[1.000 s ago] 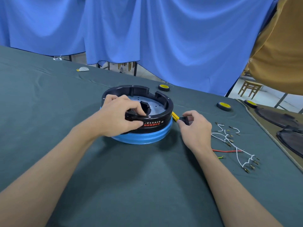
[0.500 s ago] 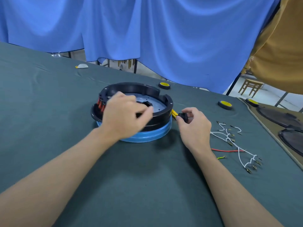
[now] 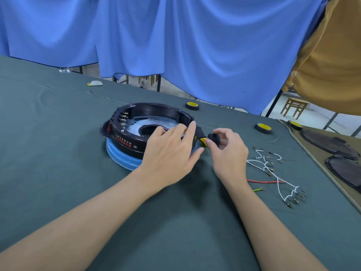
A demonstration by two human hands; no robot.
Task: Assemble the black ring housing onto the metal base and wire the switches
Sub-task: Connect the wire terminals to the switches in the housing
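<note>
Black ring housing (image 3: 122, 134) bears unreadable red lettering (image 3: 123, 142).

Black ring housing (image 3: 156, 109), outer wall: short rows of red print (image 3: 123, 141) on the side facing the camera, too small and blurred to read.
White mark (image 3: 134, 147): a small round symbol just beside the red print on the same wall; what it contains cannot be made out.
Far yellow-topped disc (image 3: 192, 105): dark marks on the yellow face, illegible.
Near yellow-topped disc (image 3: 263, 126): the same, illegible.
Readable words or numbers: none.
</note>
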